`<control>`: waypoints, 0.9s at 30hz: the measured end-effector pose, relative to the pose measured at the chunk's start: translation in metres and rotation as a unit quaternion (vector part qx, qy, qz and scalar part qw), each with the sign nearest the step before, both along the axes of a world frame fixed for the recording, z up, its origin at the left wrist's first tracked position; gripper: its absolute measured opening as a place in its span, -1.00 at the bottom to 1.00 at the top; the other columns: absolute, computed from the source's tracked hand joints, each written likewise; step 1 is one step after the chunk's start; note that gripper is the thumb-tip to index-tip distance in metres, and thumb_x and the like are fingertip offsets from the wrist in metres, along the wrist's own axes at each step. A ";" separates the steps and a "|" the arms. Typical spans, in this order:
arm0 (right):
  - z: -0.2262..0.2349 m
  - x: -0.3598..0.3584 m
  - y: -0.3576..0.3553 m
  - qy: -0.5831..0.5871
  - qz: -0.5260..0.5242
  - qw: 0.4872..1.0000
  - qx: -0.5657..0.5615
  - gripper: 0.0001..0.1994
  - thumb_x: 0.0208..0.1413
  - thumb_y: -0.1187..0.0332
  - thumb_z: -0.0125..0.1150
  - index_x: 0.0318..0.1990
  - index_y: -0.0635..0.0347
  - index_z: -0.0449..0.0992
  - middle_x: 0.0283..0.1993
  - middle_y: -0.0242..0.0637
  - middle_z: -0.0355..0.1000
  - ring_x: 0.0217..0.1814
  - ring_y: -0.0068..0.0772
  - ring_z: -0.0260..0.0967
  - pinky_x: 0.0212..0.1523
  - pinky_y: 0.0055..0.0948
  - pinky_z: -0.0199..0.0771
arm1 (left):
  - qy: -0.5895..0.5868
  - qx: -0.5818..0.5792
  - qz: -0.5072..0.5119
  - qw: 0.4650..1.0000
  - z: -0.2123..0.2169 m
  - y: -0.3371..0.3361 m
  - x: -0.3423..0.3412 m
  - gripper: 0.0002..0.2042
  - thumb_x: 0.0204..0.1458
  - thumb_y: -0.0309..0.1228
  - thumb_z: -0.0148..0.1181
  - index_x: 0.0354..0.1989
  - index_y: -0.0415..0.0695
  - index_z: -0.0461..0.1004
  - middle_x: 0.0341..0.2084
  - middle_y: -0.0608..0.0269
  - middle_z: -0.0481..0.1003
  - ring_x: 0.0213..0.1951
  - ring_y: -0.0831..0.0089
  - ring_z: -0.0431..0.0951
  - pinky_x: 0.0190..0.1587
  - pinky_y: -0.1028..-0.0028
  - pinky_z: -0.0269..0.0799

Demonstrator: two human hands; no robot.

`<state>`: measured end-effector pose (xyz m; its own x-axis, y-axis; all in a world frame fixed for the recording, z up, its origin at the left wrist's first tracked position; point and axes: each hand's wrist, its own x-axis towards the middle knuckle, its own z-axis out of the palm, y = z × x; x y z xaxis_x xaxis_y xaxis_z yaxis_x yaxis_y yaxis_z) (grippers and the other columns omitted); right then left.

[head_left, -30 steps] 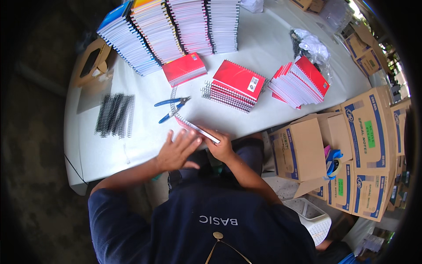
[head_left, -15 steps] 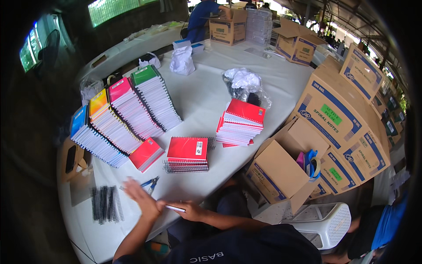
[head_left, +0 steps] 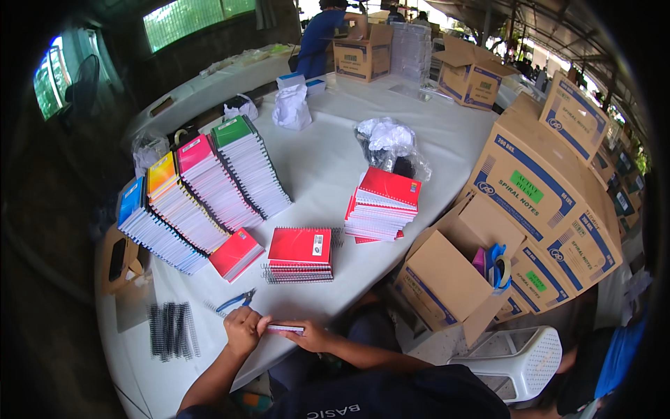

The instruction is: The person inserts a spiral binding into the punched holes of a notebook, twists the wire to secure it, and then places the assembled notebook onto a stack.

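Note:
Low in front of me, my right hand [head_left: 314, 336] grips a thin notebook [head_left: 286, 329], seen edge-on with white pages and a reddish edge. My left hand [head_left: 244, 331] is closed at the notebook's left end, its thumb against it; what its curled fingers hold is hidden. Just beyond that hand lie blue-handled pliers [head_left: 234, 302] on the table, beside a loose dark coil [head_left: 210, 306]. Farther left, several black spiral coils [head_left: 172, 331] lie in a row. A stack of red spiral notebooks [head_left: 300, 246] stands ahead of my hands, with a smaller red stack [head_left: 236, 253] to its left.
Tall stacks of notebooks with green [head_left: 234, 130], pink, yellow and blue covers stand at left. Another red stack [head_left: 391, 185] is right of centre. An open carton [head_left: 447, 272], a white stool [head_left: 534, 356] and piled cartons [head_left: 523, 174] line the right. A person in blue [head_left: 322, 35] works beyond the table.
My left hand has come down from a raised, blurred, open pose and closed by the notebook. My right hand still holds the notebook. The view has shifted slightly.

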<state>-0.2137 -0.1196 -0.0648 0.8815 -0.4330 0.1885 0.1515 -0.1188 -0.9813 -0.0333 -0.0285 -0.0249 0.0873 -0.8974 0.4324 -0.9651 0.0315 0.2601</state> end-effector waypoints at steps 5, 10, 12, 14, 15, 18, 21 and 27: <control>-0.010 0.002 0.011 -0.054 -0.074 0.995 -0.046 -0.67 0.10 0.44 0.06 0.06 0.21 0.36 -0.05 -0.16 0.43 -0.06 -0.40 0.40 -0.07 -0.51 0.35 | -0.065 -0.127 0.024 0.990 0.012 -0.008 -0.020 -0.61 -0.17 -0.04 0.21 -0.41 -0.13 0.35 -0.32 0.08 0.32 -0.15 0.09 0.29 -0.09 0.14 0.13; 0.002 0.003 0.013 -0.097 -0.057 0.979 -0.171 -0.58 0.03 0.52 0.08 0.10 0.13 0.32 0.06 -0.17 0.35 0.04 -0.15 0.35 0.01 -0.41 0.34 | -0.100 -0.251 0.083 0.959 0.008 -0.013 -0.003 -0.15 -0.17 0.30 -0.06 0.05 -0.30 0.15 0.09 -0.30 0.04 0.15 -0.27 -0.01 0.14 -0.13 -0.18; -0.012 0.005 0.019 -0.052 -0.056 0.989 -0.129 -0.56 0.02 0.53 0.08 0.12 0.12 0.31 0.09 -0.20 0.33 0.07 -0.16 0.33 0.04 -0.39 0.33 | -0.064 -0.166 0.075 0.981 -0.032 0.009 -0.009 -0.02 -0.20 0.37 -0.15 0.17 -0.33 0.02 0.17 -0.36 -0.07 0.21 -0.34 -0.12 0.17 -0.17 -0.30; -0.021 0.003 0.019 -0.042 -0.071 0.988 -0.128 -0.55 0.02 0.54 0.08 0.12 0.10 0.31 0.10 -0.21 0.32 0.08 -0.17 0.32 0.05 -0.38 0.32 | -0.046 0.018 -0.046 0.998 -0.051 0.043 -0.032 0.03 -0.21 0.38 -0.12 0.21 -0.36 -0.05 0.21 -0.38 -0.17 0.23 -0.36 -0.24 0.18 -0.20 -0.39; -0.022 0.002 0.016 -0.059 -0.085 0.984 -0.148 -0.55 0.02 0.54 0.08 0.12 0.10 0.31 0.10 -0.20 0.32 0.09 -0.18 0.31 0.06 -0.38 0.31 | -0.136 0.046 -0.066 0.988 -0.048 0.054 -0.036 0.03 -0.21 0.38 -0.13 0.22 -0.36 -0.05 0.21 -0.38 -0.17 0.24 -0.35 -0.25 0.18 -0.20 -0.40; -0.019 0.003 0.021 -0.058 -0.053 0.986 -0.147 -0.57 0.01 0.54 0.08 0.10 0.12 0.33 0.09 -0.18 0.32 0.07 -0.15 0.32 0.04 -0.35 0.32 | -0.244 -0.147 -0.017 0.958 -0.019 0.026 -0.017 0.06 -0.22 0.41 -0.17 0.23 -0.36 -0.08 0.22 -0.36 -0.16 0.26 -0.32 -0.32 0.17 -0.20 -0.47; -0.020 0.016 0.031 -0.084 -0.040 0.976 -0.196 -0.58 0.01 0.52 0.09 0.09 0.12 0.33 0.08 -0.15 0.33 0.05 -0.12 0.33 0.01 -0.34 0.34 | -0.104 -0.073 -0.044 0.991 -0.059 0.045 -0.019 0.09 -0.22 0.42 -0.18 0.23 -0.39 -0.15 0.22 -0.36 -0.17 0.26 -0.29 -0.32 0.18 -0.19 -0.52; -0.010 0.006 0.015 -0.078 -0.059 0.984 -0.148 -0.56 0.01 0.52 0.05 0.11 0.12 0.30 0.05 -0.10 0.34 0.05 -0.07 0.32 0.01 -0.29 0.34 | -0.216 -0.155 -0.041 0.963 -0.038 0.024 -0.031 0.15 -0.26 0.44 -0.20 0.24 -0.44 -0.25 0.20 -0.41 -0.16 0.25 -0.31 -0.27 0.17 -0.18 -0.58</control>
